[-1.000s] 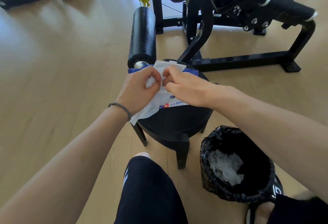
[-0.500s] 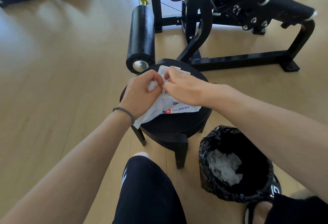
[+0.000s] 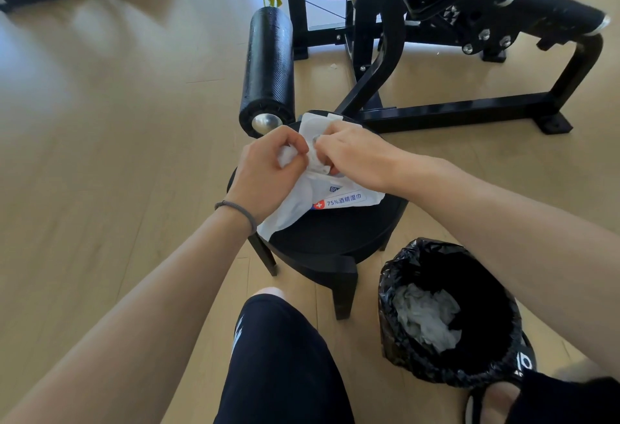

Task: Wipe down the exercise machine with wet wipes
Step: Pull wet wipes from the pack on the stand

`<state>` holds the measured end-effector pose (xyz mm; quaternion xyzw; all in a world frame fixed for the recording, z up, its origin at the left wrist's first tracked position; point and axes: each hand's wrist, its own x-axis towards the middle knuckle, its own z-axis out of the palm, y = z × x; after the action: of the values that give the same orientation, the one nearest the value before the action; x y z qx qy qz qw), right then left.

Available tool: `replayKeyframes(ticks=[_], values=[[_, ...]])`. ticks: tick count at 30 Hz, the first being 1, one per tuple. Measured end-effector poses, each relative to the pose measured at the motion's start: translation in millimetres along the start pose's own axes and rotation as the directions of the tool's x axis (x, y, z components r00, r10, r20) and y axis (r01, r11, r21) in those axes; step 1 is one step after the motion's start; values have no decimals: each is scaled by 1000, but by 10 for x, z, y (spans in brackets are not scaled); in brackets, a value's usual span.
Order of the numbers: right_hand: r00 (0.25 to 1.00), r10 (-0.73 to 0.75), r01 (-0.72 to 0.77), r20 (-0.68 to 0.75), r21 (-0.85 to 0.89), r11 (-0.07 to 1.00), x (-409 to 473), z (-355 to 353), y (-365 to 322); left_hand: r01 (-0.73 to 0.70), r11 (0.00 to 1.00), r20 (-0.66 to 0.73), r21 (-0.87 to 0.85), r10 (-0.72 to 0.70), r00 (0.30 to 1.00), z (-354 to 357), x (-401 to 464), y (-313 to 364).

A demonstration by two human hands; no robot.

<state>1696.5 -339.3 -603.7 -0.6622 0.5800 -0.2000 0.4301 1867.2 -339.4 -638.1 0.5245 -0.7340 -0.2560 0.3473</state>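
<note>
Beside the stool (image 3: pixel 335 239), nearest you, stood a black-lined bin (image 3: pixel 449 316). On the stool lay the wipes pack (image 3: pixel 339 197). Your left hand (image 3: pixel 268 171) gripped a wipe (image 3: pixel 288 212); your right hand (image 3: pixel 355 158) pinched at the pack's opening. Beyond the stool: the exercise machine (image 3: pixel 436 54).

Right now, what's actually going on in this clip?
A person is getting a wet wipe out of a white wipes pack that lies on a round black stool. The left hand grips a bunched white wipe, while the right hand works at the pack's opening. The black exercise machine stands just beyond, untouched by either hand. A black-lined bin beside the stool holds crumpled wipes.
</note>
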Motion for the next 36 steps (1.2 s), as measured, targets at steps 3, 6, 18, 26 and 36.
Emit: replayKeyframes(ticks=[3, 6, 18, 26, 36], values=[[998, -57, 60, 22, -142, 988, 10, 1, 42, 0, 1000, 0, -3, 0, 1000, 8, -5, 9], [995, -79, 88, 55, -189, 978, -6, -9, 45, 17, 998, -31, -65, -20, 999, 19, -18, 21], [979, 155, -112, 134, -284, 952, -12, -48, -49, 18, 996, -15, -89, -19, 1000, 75, -32, 6], [989, 28, -45, 148, 108, 993, 2, -19, -44, 13, 976, -51, -218, -25, 998, 83, -10, 13], [994, -48, 39, -98, -93, 995, -54, 60, 91, 61, 994, -4, -96, -61, 998, 52, 25, 5]])
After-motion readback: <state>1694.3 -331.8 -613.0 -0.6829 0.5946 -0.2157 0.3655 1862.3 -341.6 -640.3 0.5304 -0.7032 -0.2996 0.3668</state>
